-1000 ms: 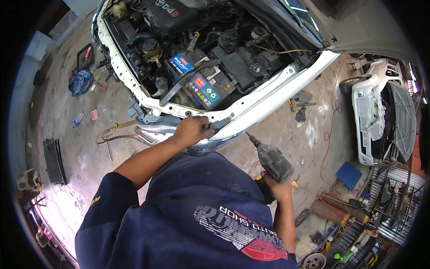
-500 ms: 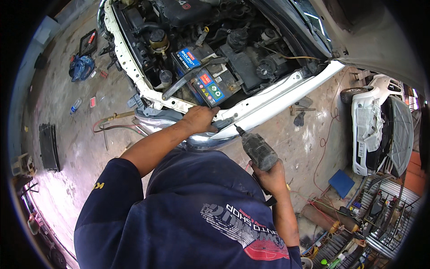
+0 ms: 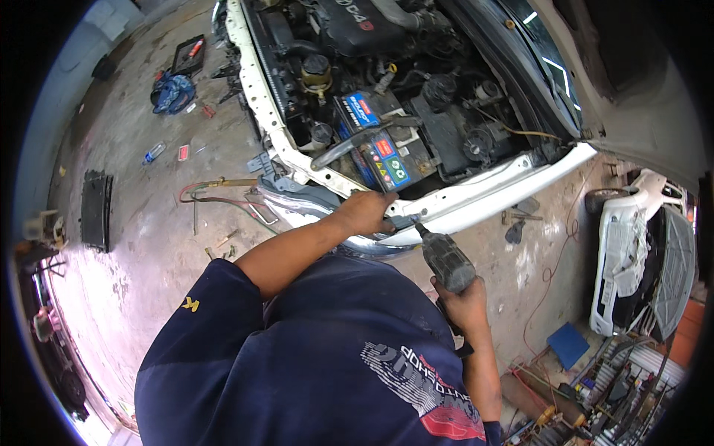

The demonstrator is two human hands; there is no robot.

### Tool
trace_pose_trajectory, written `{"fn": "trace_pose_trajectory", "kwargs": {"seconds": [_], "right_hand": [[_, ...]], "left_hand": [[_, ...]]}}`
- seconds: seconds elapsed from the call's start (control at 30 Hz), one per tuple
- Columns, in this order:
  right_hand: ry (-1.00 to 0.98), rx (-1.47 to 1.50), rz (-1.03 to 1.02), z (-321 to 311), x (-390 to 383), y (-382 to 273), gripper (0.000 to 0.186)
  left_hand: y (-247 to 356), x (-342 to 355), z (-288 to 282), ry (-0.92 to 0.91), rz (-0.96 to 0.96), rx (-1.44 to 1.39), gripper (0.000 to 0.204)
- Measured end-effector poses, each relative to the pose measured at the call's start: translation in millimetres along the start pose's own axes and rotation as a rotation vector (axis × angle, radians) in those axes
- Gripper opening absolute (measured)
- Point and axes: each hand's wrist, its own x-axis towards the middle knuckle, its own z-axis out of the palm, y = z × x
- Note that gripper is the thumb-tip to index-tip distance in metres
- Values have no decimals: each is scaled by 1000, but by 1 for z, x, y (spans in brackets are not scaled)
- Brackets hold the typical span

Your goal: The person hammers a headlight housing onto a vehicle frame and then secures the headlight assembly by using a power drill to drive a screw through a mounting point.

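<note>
My right hand is wrapped around the handle of a dark cordless power driver. The driver's tip meets a fastener at the end of a grey plastic tab, beside the white front fender. At the front corner of the car, my left hand grips the upper edge of the headlight next to that tab. Its fingertips are partly hidden. Just behind the left hand sits the car battery, with a dark strap across its top.
The engine bay lies open, with a black engine cover and raised hood. A hose, plastic bottle and black panel lie on the floor at left. Another white car and a blue square are at right.
The driver's tip has closed the small gap to the fastener on the tab. My left hand keeps its hold at the headlight. The whole view has shifted.
</note>
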Motion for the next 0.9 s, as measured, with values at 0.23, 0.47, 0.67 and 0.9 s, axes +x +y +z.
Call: {"fn": "trace_pose_trajectory", "kwargs": {"seconds": [0.23,0.47,0.67,0.9], "right_hand": [[-73,73,-6,-5,-4,3,35],[-169,-14,-118,-6,14,-33,36],[-311,-241,-327,9,54,-87,41],[-462,-396,-385,39,92,-177,36]], "left_hand": [[-49,-70,8,156,-105,-297,47],[-168,-151,1,283,-666,-1158,15],[-192,-168,-5,613,-640,-862,12],[-181,-155,-2,639,-577,-1114,13]]}}
